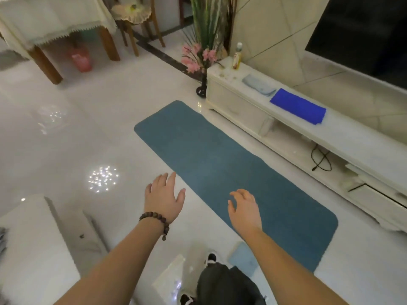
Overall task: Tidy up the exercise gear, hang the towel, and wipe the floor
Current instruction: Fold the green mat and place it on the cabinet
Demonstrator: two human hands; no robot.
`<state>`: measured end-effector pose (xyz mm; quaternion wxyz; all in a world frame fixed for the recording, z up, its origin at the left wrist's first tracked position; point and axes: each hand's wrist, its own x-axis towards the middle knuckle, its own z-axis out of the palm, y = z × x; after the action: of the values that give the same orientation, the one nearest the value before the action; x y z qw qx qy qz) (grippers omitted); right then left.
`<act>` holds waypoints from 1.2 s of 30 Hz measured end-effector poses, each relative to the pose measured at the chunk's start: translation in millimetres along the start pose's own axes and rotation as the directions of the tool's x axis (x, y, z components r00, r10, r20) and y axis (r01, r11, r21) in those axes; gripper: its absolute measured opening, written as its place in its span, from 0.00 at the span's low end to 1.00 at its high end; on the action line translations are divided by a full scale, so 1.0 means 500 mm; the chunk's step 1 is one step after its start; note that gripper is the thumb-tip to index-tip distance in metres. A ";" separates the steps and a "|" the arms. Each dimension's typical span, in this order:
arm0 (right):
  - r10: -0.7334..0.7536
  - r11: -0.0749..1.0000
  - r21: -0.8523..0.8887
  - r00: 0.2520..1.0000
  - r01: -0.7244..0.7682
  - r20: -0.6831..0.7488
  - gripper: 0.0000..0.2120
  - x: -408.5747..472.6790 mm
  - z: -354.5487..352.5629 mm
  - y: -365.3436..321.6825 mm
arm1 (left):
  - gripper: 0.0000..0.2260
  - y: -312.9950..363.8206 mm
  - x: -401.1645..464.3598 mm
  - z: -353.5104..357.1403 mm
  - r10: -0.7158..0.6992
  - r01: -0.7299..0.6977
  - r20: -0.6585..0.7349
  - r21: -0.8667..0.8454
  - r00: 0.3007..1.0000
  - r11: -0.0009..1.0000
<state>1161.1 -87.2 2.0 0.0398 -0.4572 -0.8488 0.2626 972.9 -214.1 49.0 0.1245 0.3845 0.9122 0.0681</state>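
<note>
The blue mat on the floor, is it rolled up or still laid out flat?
Laid out flat. The exercise mat lies spread full length on the floor beside the TV cabinet, with both rounded ends showing and no roll in it.

Readable text: none anywhere in the view.
Bottle on the far end of the TV cabinet: it carries a yellow label, but the print is too small and blurred to read.
Blue cloth on the cabinet top: plain, no tag or lettering showing.
Grey cloth beside it, farther along: plain, no lettering showing.
Mat on the floor: plain blue-green face, no logo or marking to be made out.
Pink bin under the far left table: no writing visible.
Screen on the right wall: dark, no brand mark legible.
</note>
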 end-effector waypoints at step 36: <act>0.742 0.667 0.261 0.656 -0.698 -0.140 0.16 0.489 0.295 -0.096 | 0.27 -0.062 0.841 0.209 0.562 -0.694 0.509 0.104 0.652 0.712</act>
<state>938.1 26.2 -143.6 0.0741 -0.7786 -0.5576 0.2779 697.5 69.5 -131.8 0.2381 0.6980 0.6654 -0.1158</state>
